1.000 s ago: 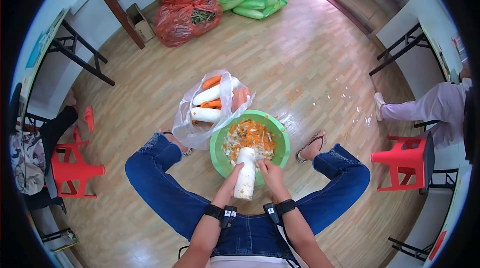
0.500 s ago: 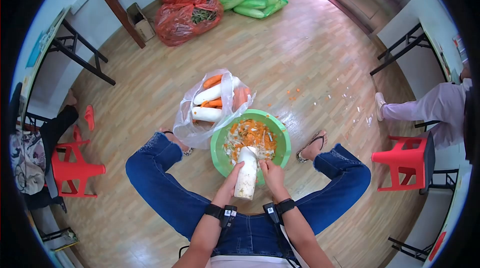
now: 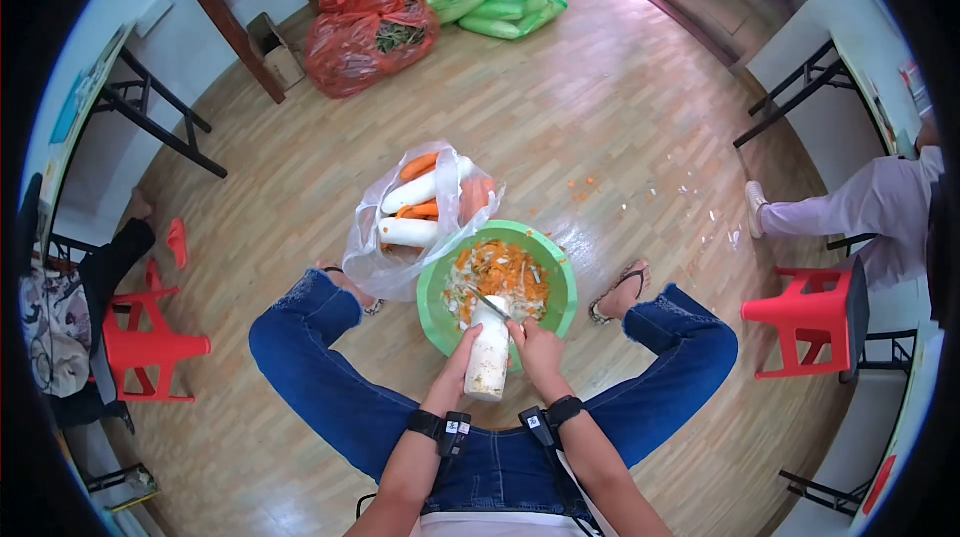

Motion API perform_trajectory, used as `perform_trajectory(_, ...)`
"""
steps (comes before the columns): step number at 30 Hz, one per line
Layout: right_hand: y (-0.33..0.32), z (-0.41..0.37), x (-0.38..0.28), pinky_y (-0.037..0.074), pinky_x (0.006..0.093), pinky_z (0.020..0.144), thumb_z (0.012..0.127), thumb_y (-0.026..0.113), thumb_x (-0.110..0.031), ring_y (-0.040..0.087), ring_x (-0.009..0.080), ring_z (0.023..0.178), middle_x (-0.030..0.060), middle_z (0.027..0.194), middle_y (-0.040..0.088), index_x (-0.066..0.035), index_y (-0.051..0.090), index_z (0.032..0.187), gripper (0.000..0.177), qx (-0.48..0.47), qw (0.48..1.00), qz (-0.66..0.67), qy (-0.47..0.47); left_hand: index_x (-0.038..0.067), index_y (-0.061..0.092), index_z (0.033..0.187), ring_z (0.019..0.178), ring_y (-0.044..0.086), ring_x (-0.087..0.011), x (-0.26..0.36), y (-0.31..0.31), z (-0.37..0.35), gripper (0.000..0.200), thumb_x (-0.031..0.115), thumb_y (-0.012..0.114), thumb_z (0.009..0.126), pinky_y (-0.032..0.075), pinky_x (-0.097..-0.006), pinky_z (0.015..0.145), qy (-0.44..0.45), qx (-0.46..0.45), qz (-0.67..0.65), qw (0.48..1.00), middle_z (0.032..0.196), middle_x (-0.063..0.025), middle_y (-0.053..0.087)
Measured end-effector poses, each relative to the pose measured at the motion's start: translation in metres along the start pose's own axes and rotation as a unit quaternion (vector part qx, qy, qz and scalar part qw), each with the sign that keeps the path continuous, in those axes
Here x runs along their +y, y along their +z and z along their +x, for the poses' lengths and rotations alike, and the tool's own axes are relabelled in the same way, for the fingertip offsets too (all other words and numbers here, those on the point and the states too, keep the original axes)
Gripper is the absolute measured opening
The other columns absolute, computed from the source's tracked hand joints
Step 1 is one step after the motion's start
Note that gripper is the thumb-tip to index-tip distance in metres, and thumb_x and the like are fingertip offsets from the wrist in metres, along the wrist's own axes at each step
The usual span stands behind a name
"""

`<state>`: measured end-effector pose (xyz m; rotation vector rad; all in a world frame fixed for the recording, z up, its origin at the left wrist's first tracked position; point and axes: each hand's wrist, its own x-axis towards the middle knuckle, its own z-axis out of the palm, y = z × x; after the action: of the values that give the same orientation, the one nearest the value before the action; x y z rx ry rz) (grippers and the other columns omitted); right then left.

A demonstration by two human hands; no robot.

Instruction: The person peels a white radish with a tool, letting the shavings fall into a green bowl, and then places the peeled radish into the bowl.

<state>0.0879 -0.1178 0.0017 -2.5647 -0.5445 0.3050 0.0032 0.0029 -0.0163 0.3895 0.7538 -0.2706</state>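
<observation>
My left hand (image 3: 461, 359) is wrapped around a thick white radish (image 3: 487, 367), whose near end looks speckled and rough. The radish tilts over the near side of a green basin (image 3: 568, 309). In my closed right hand (image 3: 540, 349) is a knife (image 3: 488, 301), its narrow blade lying across the far end of the radish. Chopped orange and white vegetable pieces (image 3: 510, 272) lie in the basin. Just beyond its left side, a clear plastic bag (image 3: 378, 262) holds carrots (image 3: 420, 167) and white radishes (image 3: 408, 232).
Red stools (image 3: 157, 345) stand at the left and right. A person's leg (image 3: 850, 209) is at the right edge. Against the far wall are a red bag (image 3: 365, 47) and green bags of vegetables (image 3: 510, 12). Scraps (image 3: 580, 187) dot the floor right of the bag.
The knife blade, hard to see before, now shows across the radish's far end. My right hand has turned and shifted slightly; my left hand keeps its hold. The whole view has shifted a little.
</observation>
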Motion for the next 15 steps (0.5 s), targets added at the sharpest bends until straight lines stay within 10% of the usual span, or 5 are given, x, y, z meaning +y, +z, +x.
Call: perform_trajectory(15, 0.012, 0.004, 0.006, 0.04, 0.0419, 0.043, 0.08, 0.048, -0.047, 0.055, 0.0303, 0.049, 0.0121, 0.051, 0.054, -0.008, 0.05, 0.064, 0.043, -0.001, 1.0, 0.002, 0.009, -0.001, 0.043, 0.114, 0.072, 0.062, -0.0289, 0.001, 0.002, -0.005, 0.055, 0.044, 0.037, 0.084, 0.053, -0.0373, 0.064, 0.006, -0.037, -0.023, 0.999, 0.091, -0.0174, 0.058)
